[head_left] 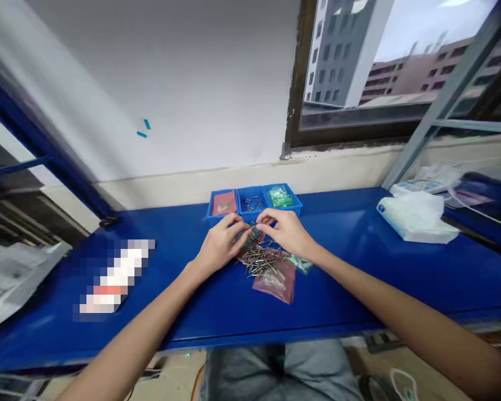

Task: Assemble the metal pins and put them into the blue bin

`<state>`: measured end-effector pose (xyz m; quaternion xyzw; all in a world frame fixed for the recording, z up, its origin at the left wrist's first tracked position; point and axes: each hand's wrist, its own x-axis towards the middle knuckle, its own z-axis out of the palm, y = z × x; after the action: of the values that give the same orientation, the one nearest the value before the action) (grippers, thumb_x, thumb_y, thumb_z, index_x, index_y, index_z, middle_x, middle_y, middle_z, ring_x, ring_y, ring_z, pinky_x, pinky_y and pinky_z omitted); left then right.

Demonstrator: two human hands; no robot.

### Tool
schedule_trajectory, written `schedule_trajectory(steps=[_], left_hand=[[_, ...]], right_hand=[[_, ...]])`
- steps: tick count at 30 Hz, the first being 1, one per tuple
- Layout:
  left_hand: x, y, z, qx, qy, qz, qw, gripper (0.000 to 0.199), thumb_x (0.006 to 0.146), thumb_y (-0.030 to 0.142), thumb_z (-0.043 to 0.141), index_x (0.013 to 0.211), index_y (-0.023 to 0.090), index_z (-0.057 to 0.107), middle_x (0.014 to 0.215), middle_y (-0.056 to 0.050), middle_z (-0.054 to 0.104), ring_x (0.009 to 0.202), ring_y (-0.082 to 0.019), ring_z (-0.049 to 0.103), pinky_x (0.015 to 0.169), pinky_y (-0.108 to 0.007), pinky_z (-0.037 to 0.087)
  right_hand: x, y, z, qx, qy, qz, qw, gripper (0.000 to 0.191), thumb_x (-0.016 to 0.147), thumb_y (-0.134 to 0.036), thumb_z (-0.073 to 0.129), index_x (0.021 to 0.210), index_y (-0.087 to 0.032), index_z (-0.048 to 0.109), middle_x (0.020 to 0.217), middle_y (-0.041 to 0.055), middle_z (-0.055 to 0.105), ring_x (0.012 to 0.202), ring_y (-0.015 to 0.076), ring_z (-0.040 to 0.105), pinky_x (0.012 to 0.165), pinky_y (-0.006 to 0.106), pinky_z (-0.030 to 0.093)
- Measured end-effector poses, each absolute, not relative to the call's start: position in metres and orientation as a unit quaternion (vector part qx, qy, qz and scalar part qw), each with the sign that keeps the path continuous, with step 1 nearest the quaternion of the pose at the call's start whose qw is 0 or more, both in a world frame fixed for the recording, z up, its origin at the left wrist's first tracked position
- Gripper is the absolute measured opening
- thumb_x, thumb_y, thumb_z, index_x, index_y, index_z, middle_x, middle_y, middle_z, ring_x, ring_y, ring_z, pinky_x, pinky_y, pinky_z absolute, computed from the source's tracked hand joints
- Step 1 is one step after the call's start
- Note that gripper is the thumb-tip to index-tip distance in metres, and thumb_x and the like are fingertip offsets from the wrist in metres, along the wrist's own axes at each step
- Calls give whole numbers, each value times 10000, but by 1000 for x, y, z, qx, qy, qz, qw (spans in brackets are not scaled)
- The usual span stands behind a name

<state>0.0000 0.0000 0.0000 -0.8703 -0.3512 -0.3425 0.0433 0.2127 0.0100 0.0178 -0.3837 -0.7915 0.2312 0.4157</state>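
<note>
Grey-clad legs (275, 373) are nearest, below the near edge of the blue table (338, 295). Beyond, the left hand (219, 244) and right hand (289, 229) have bent fingertips drawn close together; I cannot tell whether either grips anything. Just near of them, the heap of thin metal pieces (262, 260) lies partly on a reddish bag (280, 283), with a blue three-part tray (214, 220) at the far side
</note>
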Motion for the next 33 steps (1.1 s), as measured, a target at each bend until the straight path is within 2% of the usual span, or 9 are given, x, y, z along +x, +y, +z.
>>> schedule_trajectory(steps=[6,11,15,18,22,28,33], left_hand=[[1,3,-1,-853,-350,-384,49,192,1022,280,488,1007,168,643,961,-63,618,891,-165,620,803,-294,522],[1,2,-2,-850,-351,-391,32,166,1024,265,487,1082,180,617,960,-49,654,881,-158,629,796,-278,508],[0,2,-2,-858,-329,-393,25,196,1031,220,455,1153,191,605,997,-54,649,912,-155,631,811,-273,507],[0,0,0,-866,-326,-380,24,196,1018,223,482,1167,189,605,980,-54,636,857,-147,618,771,-266,512],[1,-2,0,-864,-328,-380,37,155,991,261,550,1098,182,628,953,-50,617,820,-138,604,738,-257,518],[0,2,-4,-859,-318,-397,58,138,994,248,546,1053,172,645,945,-53,626,861,-145,627,766,-262,527],[0,4,-3,-853,-326,-404,56,154,992,215,533,1095,179,642,974,-60,675,909,-164,655,812,-285,538]], right_hand=[[213,9,17,-386,-827,173,371,80,886,-127,621,842,-173,671,794,7,704,717,128,622,683,251,429],[209,0,24,-389,-823,235,341,122,902,-169,608,808,-161,686,723,3,687,659,121,601,650,247,422],[206,-5,26,-396,-796,266,372,169,910,-175,572,785,-155,686,705,4,679,645,117,586,632,243,419],[206,-6,27,-391,-786,253,407,160,910,-182,570,806,-152,688,738,13,685,677,122,590,645,247,417],[206,-7,27,-379,-793,238,413,174,915,-205,580,787,-155,687,713,3,670,636,109,551,635,247,397],[206,-5,25,-365,-800,228,418,136,908,-251,626,815,-166,676,732,-6,673,620,103,535,626,241,397],[209,0,20,-362,-812,216,404,205,993,-228,456,946,-173,648,816,17,679,721,132,602,697,264,433]])
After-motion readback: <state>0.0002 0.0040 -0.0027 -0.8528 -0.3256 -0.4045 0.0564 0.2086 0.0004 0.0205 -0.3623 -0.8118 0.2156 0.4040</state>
